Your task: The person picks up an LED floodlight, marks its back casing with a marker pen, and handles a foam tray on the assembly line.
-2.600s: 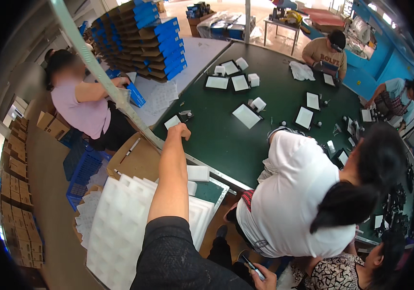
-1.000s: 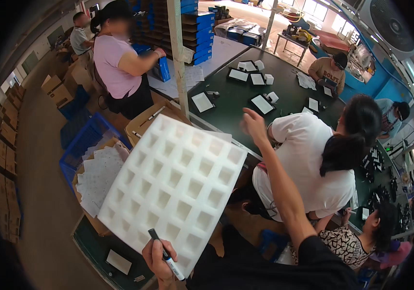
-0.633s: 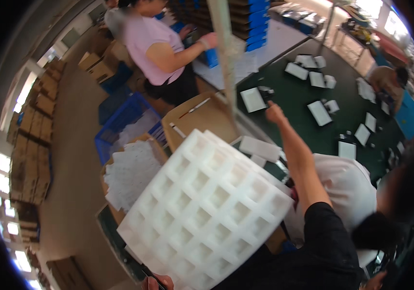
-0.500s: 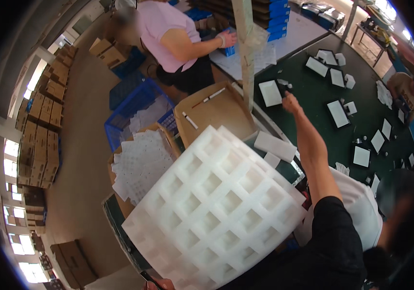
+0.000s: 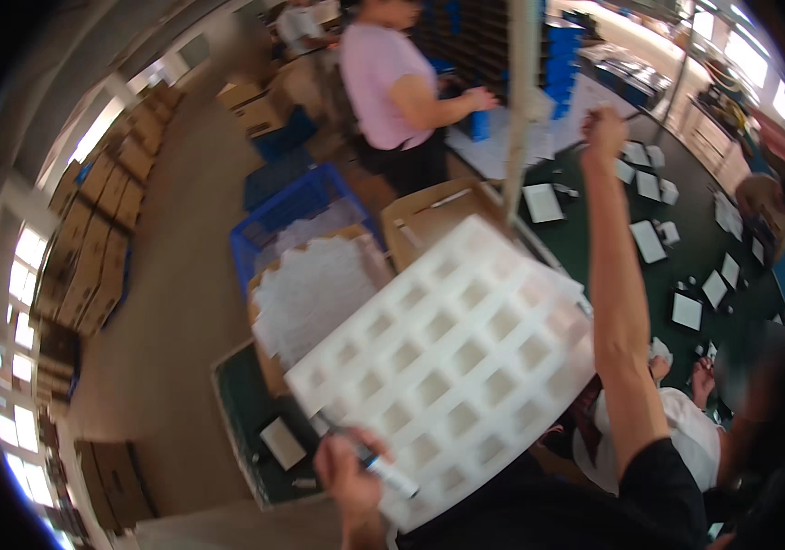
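Observation:
My left hand (image 5: 351,477) is closed round a slim black-and-white stick-shaped thing (image 5: 383,469), held over the near left part of a white foam tray (image 5: 434,357). Rows of square pockets cover the tray, and those in sight look bare. My right arm stretches far forward over the dark green table (image 5: 585,243). The right hand (image 5: 604,136) is raised with its fingers curled; blur hides what it holds, if anything. Below and around that arm lie flat white-faced devices, among them one device (image 5: 543,203) left of the forearm.
A carton of white sheets (image 5: 315,298), a blue crate (image 5: 319,188) and a shallow carton (image 5: 466,206) with slim sticks stand beyond the tray. Another white-faced device (image 5: 282,444) lies left. A person in pink (image 5: 388,87) handles a blue box (image 5: 478,126). Someone in white (image 5: 654,435) sits right.
My left hand has come up into view with the stick-shaped thing, over the tray. My right hand has risen away from a device on the table. The whole view has shifted.

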Motion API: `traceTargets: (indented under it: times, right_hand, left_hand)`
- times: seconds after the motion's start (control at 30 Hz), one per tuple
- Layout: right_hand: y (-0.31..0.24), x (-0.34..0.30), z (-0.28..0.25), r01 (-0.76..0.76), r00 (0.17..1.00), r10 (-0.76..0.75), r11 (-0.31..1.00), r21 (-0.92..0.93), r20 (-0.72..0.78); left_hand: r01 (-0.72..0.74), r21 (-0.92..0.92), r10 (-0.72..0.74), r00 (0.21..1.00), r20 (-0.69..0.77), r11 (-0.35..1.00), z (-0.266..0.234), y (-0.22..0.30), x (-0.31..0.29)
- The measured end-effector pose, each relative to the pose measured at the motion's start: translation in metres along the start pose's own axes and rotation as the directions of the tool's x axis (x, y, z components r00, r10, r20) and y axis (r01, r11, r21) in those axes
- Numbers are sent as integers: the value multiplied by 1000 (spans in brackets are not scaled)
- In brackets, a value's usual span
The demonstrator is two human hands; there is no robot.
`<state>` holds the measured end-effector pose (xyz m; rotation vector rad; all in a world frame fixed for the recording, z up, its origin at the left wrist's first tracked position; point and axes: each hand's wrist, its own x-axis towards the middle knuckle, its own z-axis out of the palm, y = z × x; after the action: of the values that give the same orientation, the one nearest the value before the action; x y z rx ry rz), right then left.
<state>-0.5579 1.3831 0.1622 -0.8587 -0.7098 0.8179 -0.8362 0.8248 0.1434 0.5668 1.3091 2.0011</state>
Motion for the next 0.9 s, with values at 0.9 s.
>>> traceTargets:
  times: [0.9]
  right_hand:
    - [-270,-598,-304,-429,629,576,817,-384,522]
  left_hand:
    - [19,172,-127,755,643,985,5,9,-164]
